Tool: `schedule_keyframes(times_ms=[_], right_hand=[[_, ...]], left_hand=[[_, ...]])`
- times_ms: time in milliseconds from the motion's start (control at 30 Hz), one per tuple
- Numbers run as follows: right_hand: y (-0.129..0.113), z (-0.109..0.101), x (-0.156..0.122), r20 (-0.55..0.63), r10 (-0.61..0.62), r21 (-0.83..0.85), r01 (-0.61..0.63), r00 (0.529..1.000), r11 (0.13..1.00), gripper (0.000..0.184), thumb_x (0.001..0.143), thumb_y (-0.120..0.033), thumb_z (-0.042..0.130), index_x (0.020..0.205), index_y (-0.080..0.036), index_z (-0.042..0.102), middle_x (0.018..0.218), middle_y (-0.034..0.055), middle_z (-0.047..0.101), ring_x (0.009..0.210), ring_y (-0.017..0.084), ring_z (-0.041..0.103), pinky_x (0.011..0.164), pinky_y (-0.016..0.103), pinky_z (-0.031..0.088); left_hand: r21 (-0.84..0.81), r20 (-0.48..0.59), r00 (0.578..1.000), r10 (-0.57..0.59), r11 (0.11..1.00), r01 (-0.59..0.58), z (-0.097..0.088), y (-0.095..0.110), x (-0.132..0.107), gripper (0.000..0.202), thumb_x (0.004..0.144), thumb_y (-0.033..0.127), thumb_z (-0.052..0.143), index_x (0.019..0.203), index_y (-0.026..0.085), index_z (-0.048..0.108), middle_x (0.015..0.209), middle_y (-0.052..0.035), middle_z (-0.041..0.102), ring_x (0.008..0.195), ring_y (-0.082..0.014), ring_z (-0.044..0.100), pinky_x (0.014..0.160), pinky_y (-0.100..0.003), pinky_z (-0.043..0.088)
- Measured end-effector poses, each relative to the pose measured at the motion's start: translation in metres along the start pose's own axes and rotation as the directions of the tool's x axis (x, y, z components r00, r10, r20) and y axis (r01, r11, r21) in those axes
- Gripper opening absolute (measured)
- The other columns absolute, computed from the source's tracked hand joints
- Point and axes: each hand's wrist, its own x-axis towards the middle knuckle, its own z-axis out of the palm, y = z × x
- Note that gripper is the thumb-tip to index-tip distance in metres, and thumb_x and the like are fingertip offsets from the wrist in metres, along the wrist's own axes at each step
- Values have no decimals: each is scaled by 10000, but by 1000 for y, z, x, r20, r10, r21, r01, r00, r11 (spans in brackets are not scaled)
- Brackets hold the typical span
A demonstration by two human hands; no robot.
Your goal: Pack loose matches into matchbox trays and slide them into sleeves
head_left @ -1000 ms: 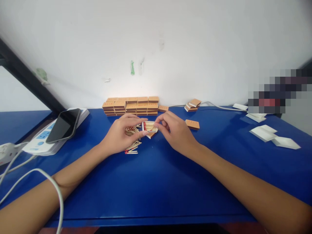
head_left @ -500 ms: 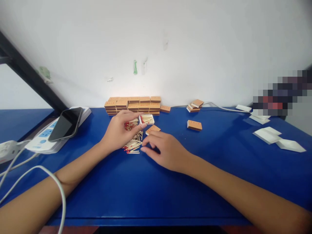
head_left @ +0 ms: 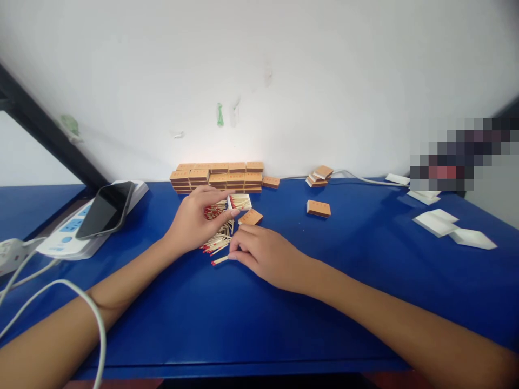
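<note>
My left hand (head_left: 198,217) reaches over a loose pile of red-tipped matches (head_left: 217,240). Its thumb and forefinger bracket the left end of a white matchbox tray (head_left: 240,202), which is part filled with matches, and appear to hold it. My right hand (head_left: 265,256) is closed in a pinch on a few matches (head_left: 221,260) at the near side of the pile, their red heads pointing left. Between the tray and my right hand lies an orange matchbox sleeve (head_left: 251,217), partly covered by the knuckles.
Stacked matchboxes (head_left: 219,178) stand against the wall, with a small stack (head_left: 320,175) and a single matchbox (head_left: 318,208) to the right. White folded pieces (head_left: 436,222) lie far right. A phone (head_left: 106,209) rests on a power strip (head_left: 60,243) at left, with a looping white cable (head_left: 99,324).
My right thumb and fingers have closed on a few matches and drawn them slightly toward me, off the pile. My left hand stays by the tray. The whole view has shifted slightly.
</note>
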Motion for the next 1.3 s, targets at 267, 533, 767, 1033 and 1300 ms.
schedule_keyframes(times_ms=[267, 533, 767, 1033, 1300], right_hand=[[33, -41, 8, -446, 3, -42, -24, 895, 999, 96, 1034, -221, 669, 939, -206, 667, 858, -7, 583, 747, 150, 528, 714, 297, 416], [37, -39, 8, -424, 12, -119, -70, 905, 990, 65, 1000, -188, 669, 937, -202, 676, 857, 5, 584, 765, 162, 534, 722, 310, 423], [33, -38, 7, -428, -53, -157, -17, 902, 987, 93, 1023, -229, 641, 936, -212, 670, 854, 8, 599, 735, 155, 513, 700, 313, 416], [36, -39, 6, -375, -45, -126, -3, 926, 992, 59, 1001, -223, 660, 946, -217, 681, 907, 19, 621, 782, 161, 555, 730, 321, 441], [34, -40, 4, -340, -40, -152, -13, 940, 988, 37, 1000, -195, 658, 971, -204, 679, 912, 14, 607, 762, 148, 529, 736, 316, 431]], left_hand=[[-39, 54, 998, 39, 999, -37, 1, 0, -2, 415, 947, 514, 830, 1283, 271, 826, 1186, -86, 833, 1127, -299, 734, 986, -466, 602], [-181, 85, 995, 48, 983, -32, 2, 10, -5, 389, 936, 444, 857, 1289, 286, 826, 1166, -86, 829, 1110, -281, 738, 959, -445, 619], [-187, 102, 995, 10, 982, 10, 2, 8, -5, 391, 941, 473, 847, 1285, 288, 827, 1181, -81, 830, 1128, -285, 738, 994, -461, 608], [-185, 101, 995, -3, 982, 22, 2, 8, -5, 377, 939, 474, 847, 1266, 286, 833, 1190, -82, 831, 1134, -286, 743, 1008, -458, 608], [-186, 151, 989, 3, 982, 26, 1, 13, -4, 424, 924, 514, 854, 1276, 279, 834, 1164, -95, 832, 1133, -296, 740, 960, -451, 618]])
